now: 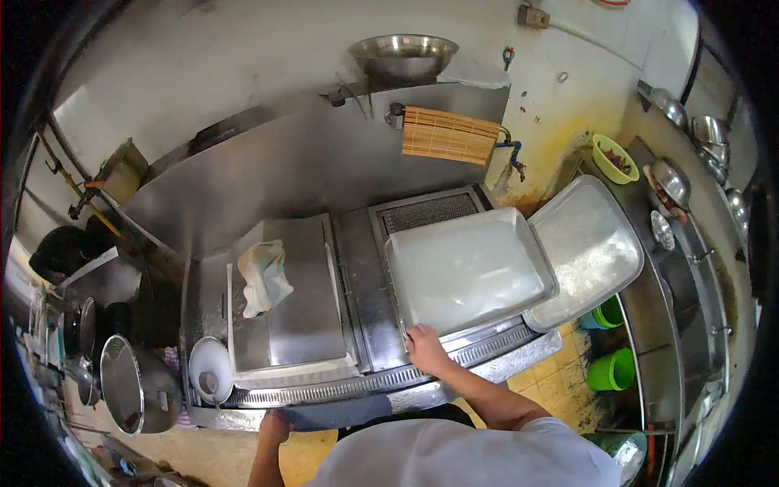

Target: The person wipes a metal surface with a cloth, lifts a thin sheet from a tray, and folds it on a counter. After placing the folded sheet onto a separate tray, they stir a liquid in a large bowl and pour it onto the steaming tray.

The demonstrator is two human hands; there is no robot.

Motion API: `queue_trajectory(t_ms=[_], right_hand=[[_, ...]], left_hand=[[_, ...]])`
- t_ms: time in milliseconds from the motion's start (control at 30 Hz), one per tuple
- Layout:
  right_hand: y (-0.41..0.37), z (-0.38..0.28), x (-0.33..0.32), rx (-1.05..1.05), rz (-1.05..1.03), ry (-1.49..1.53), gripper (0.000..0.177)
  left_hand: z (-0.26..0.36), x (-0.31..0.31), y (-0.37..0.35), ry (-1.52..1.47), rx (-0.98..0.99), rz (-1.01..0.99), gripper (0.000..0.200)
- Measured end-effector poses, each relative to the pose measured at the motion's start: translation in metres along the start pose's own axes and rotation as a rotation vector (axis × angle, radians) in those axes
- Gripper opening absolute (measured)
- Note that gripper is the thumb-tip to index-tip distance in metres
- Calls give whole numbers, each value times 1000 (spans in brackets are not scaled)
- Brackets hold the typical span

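Note:
My right hand (pixel 423 349) is closed at the near left corner of a large shallow metal tray (pixel 471 268), whose inside looks pale and shiny. The tray lies over the right part of the steel cooking counter, partly covering a dark grate (pixel 430 213). A second metal tray (pixel 588 252) sits to its right, partly under it. Low at the counter's front edge (pixel 341 411), my left hand (pixel 276 426) has its fingers curled in; whatever they grip is hidden. A cream cloth (pixel 264 277) lies crumpled on the flat steel cover (pixel 304 325) left of the tray.
A white bowl or lid (pixel 211 369) stands at the counter's left end, beside a large steel pot (pixel 138 385). A bamboo mat (pixel 450 135) hangs on the back panel below a steel basin (pixel 403 58). Green buckets (pixel 610 371) and a sink unit (pixel 661 325) are at right.

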State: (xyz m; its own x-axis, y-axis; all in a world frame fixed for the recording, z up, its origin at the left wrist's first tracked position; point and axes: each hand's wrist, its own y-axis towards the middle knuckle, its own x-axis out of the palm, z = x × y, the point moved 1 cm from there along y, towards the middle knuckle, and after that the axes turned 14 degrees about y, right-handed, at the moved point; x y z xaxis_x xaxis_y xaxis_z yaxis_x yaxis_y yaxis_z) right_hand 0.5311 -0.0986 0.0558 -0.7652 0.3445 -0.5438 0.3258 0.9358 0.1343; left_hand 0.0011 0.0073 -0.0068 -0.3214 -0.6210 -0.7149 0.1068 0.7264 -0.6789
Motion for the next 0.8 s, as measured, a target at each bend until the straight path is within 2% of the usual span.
queue_trajectory(t_ms=[67, 100, 167, 200, 300, 333, 367, 433, 467, 500, 567, 600, 633, 667, 700, 733, 800], right_hand=[[-3, -30, 39, -69, 35, 72, 31], [-3, 28, -57, -75, 8, 22, 31], [1, 23, -49, -91, 0, 143, 32], [4, 17, -44, -123, 1, 178, 30], [8, 26, -59, 26, -110, 408, 27], [14, 29, -72, 128, -106, 427, 24], [27, 34, -90, 230, -107, 443, 21], [79, 76, -138, 139, 120, 340, 18], [112, 46, -192, 213, 301, 578, 18], [149, 68, -238, -83, 337, 618, 21], [220, 57, -345, -58, 443, 165, 31], [252, 61, -369, -96, 539, 183, 37], [283, 64, -392, -136, 636, 199, 44], [315, 67, -416, -177, 731, 211, 53], [328, 62, -412, -227, 720, 74, 53], [341, 55, -409, -278, 716, -63, 53], [340, 45, -403, -180, 526, 62, 50]], left_hand=[[-69, 11, 8, 66, -41, 19, 67], [61, 37, 20, 26, 17, 53, 65], [47, 26, 7, 111, -26, 148, 60], [42, 6, -9, 187, 35, 112, 55], [64, -6, -29, 36, -113, 173, 38], [80, -22, -46, -19, -149, 193, 40], [91, -31, -49, 66, -154, 139, 42], [108, -37, -54, 219, -170, 17, 45], [121, -40, -55, 199, -104, 25, 48], [136, -44, -56, 174, -42, 36, 51], [175, -54, -62, -148, 108, 207, 44], [228, -145, -119, -141, 62, 101, 39], [242, -122, -92, -205, 161, 99, 39], [252, -78, -46, -43, 392, 350, 39], [289, -148, -94, -334, 262, 245, 39], [311, -162, -101, -419, 291, 331, 35], [355, -186, -90, -439, 416, 451, 30]])
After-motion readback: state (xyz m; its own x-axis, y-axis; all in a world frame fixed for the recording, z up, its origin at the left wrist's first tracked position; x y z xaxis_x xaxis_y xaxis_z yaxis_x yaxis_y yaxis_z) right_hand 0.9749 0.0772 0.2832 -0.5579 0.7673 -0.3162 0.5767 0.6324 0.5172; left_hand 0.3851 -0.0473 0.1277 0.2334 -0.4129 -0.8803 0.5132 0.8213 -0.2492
